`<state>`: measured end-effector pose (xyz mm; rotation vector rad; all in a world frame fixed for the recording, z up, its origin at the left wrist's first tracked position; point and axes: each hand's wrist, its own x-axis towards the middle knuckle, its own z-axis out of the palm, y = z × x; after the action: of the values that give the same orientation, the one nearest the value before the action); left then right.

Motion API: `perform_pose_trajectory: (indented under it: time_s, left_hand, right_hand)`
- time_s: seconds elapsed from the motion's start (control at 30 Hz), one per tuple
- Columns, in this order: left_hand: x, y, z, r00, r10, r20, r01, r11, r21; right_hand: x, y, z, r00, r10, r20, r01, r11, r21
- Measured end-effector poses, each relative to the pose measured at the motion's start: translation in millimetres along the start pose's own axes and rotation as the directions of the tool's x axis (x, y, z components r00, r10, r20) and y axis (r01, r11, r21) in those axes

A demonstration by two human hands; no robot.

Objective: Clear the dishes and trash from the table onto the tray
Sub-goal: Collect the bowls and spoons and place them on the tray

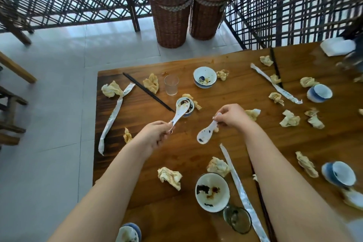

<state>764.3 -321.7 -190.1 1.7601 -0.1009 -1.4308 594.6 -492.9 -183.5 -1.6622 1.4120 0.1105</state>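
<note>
Fingers [221, 117] of right hand [232, 116] pinch a spoon [206, 133] by its handle end, bowl hanging above table [176, 151]. Left hand [157, 133] grips second spoon [179, 113] over small cup [191, 108]. Likely ceramic: light, stiff, breakable, sauce-slick. Hold by the handles. No tray in view.

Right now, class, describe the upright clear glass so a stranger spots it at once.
Find the wooden table, far left corner. Right of the black chopsticks stands the clear glass. Unlike the white bowl and crumpled napkin beside it, it is see-through.
</note>
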Motion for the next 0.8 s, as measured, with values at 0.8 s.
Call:
perform_pose_trajectory:
  time_s: [0.8]
  left_hand:
    - [133,96,162,0.966,-0.017,-0.258,0.005,0.999,-0.047]
  right_hand:
    - [96,44,-82,0.935,0.235,0.263,-0.334,0.343,0.878]
